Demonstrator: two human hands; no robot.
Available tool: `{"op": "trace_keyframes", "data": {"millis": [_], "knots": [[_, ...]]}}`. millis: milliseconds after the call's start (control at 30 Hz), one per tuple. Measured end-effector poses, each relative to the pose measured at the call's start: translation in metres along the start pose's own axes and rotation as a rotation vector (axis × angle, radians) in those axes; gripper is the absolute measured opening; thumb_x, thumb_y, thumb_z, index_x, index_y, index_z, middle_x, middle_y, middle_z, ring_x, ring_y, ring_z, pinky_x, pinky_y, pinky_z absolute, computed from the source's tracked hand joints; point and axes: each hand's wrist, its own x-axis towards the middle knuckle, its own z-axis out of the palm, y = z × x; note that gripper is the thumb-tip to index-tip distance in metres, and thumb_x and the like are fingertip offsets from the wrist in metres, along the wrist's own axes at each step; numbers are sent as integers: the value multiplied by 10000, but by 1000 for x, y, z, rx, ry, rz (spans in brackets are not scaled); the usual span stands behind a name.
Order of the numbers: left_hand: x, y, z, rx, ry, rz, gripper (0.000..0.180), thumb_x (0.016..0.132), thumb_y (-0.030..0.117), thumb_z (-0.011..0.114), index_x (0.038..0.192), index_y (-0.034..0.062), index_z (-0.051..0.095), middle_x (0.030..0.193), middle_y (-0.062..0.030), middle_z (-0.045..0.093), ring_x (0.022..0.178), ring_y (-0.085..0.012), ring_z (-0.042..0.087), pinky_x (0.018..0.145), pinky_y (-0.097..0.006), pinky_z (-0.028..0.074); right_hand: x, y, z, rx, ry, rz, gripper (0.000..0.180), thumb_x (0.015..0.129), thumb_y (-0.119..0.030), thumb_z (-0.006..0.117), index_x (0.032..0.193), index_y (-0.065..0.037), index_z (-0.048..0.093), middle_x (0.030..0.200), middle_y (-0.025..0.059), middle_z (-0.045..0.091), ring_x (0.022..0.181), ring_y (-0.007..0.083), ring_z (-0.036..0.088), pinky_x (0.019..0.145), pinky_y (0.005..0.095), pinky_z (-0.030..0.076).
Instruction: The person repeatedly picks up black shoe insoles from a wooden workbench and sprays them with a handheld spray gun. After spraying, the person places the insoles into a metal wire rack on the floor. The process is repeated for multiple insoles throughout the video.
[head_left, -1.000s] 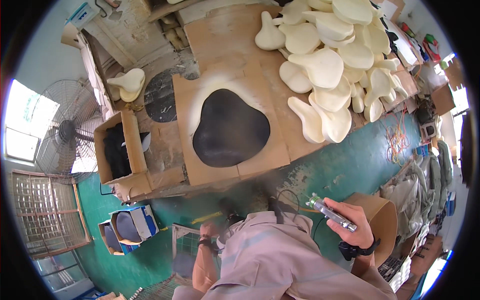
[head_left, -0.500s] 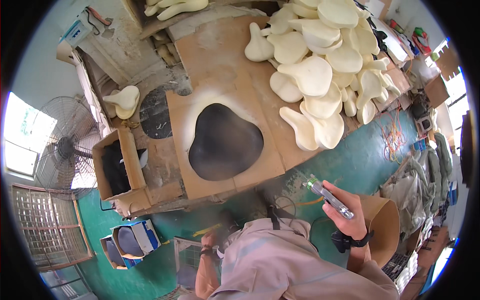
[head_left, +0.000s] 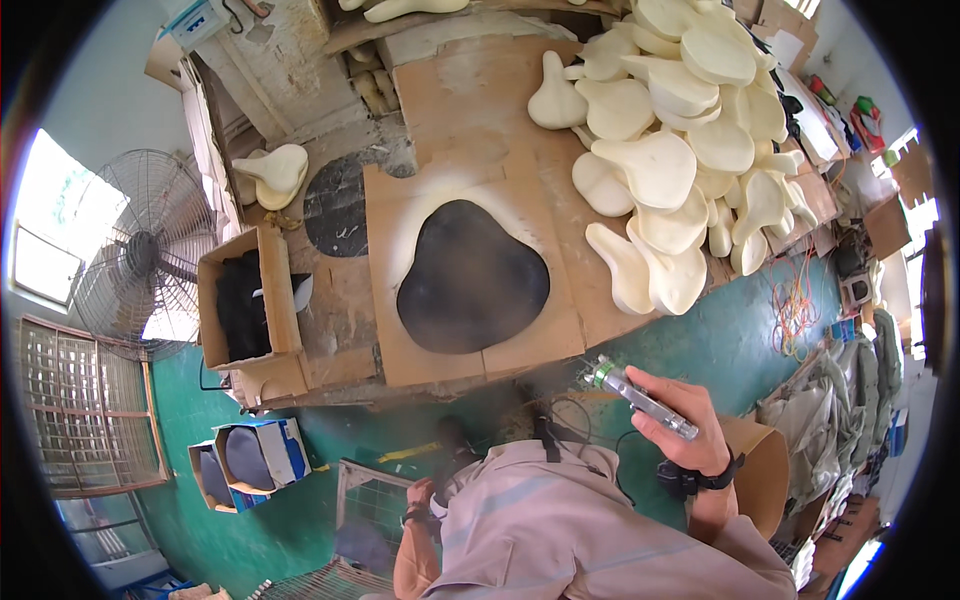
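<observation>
My right hand is closed around a silver spray gun, its green-ringed nozzle pointing to the upper left. Beyond it, a black rounded-triangular sheet lies flat on a cardboard sheet on the workbench, with a pale band along its upper edges. Faint mist blurs the air over the bench's near side. My left hand hangs low beside my waist near a wire mesh rack; its fingers are small and partly hidden, so their grip does not show.
Cream bicycle-saddle-shaped foam pieces are heaped on the bench's right side. At its left end stand a cardboard box holding black material and a large caged fan. Boxes with dark pads sit on the green floor.
The view has shifted, so the bench appears further right and the floor boxes higher. My right hand still holds the spray gun, and the black sheet stays flat on the cardboard.
</observation>
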Motion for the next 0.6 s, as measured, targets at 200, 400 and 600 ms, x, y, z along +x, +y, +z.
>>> {"op": "trace_keyframes", "data": {"millis": [200, 400, 600], "knots": [[25, -23, -9, 457, -27, 285, 284, 856, 197, 698, 1118, 100, 751, 1096, -81, 760, 993, -235, 730, 878, -325, 597, -7, -7, -6, 12, 34, 121, 520, 848, 7, 720, 1355, 18, 606, 1091, 192, 727, 860, 284, 703, 784, 328, 538], [20, 16, 3, -226, -20, -47, 270, 872, 133, 693, 1105, 2, 731, 1015, -121, 743, 829, -266, 738, 713, -389, 628, -33, -8, -13, -34, -127, 150, 531, 822, 18, 730, 1342, 7, 619, 1037, 182, 720, 844, 299, 687, 807, 340, 534], [35, -11, -4, -2, -63, 197, 284, 866, 134, 677, 1105, -5, 739, 1069, -131, 750, 888, -230, 738, 747, -357, 620, -31, -3, -9, 6, 109, 171, 528, 839, 4, 726, 1355, 4, 616, 1001, 161, 723, 807, 270, 675, 758, 334, 526]]}}
